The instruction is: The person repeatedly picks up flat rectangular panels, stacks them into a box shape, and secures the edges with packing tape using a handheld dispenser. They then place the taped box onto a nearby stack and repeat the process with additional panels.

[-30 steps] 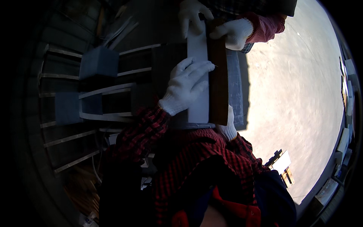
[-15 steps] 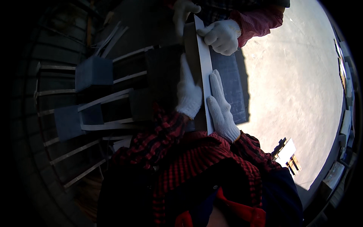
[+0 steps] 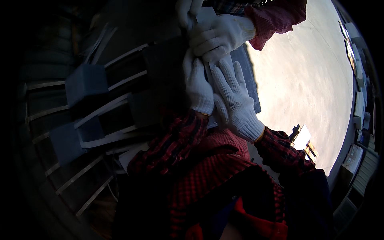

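Note:
A long, flat, pale grey strip [image 3: 206, 14] runs away from my chest, largely covered by gloved hands. My left hand [image 3: 199, 91], in a white knit glove, grips its left edge, thumb on top and fingers along the side. Laid on the strip from the right is my right hand [image 3: 236, 100], also gloved, with its fingers spread. At the far end, a co-worker's gloved hand [image 3: 220, 37] in a red sleeve presses over the strip just beyond my fingers. The co-worker's other gloved hand [image 3: 187, 14] is at the strip's far left edge.
A dark flat surface [image 3: 250, 86] shows right of the strip. To the left stand a blue-grey block [image 3: 86, 85] and a second block [image 3: 66, 142] among pale slats. Sunlit floor [image 3: 300, 80] lies to the right, with a white-topped object [image 3: 302, 137] on it.
The strip has turned from standing on edge to lying flatter. My right hand has moved onto it with fingers spread. The co-worker's right hand has come nearer and lies over the strip.

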A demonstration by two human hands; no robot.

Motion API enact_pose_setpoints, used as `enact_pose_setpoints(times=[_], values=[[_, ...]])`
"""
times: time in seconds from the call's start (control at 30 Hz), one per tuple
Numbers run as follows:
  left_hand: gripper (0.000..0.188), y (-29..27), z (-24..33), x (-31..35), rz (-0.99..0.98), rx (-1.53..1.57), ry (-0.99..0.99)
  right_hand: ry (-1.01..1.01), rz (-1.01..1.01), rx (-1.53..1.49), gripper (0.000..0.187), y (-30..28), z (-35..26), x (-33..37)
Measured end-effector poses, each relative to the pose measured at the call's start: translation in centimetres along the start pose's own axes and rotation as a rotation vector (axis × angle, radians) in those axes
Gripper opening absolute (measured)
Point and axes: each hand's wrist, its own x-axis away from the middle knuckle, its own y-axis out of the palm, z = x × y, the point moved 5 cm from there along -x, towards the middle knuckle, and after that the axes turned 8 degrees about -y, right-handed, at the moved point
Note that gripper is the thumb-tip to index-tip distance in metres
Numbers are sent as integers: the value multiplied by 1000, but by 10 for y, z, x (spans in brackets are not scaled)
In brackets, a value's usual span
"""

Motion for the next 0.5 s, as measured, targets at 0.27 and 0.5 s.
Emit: enact_pose_setpoints(times=[0.27, 0.5], values=[[53, -28, 22, 1, -29, -732, 284, 355, 156, -2, 79, 4, -12, 37], [70, 38, 81, 38, -862, -1410, 1579, 554, 340, 118, 94, 13, -25, 85]])
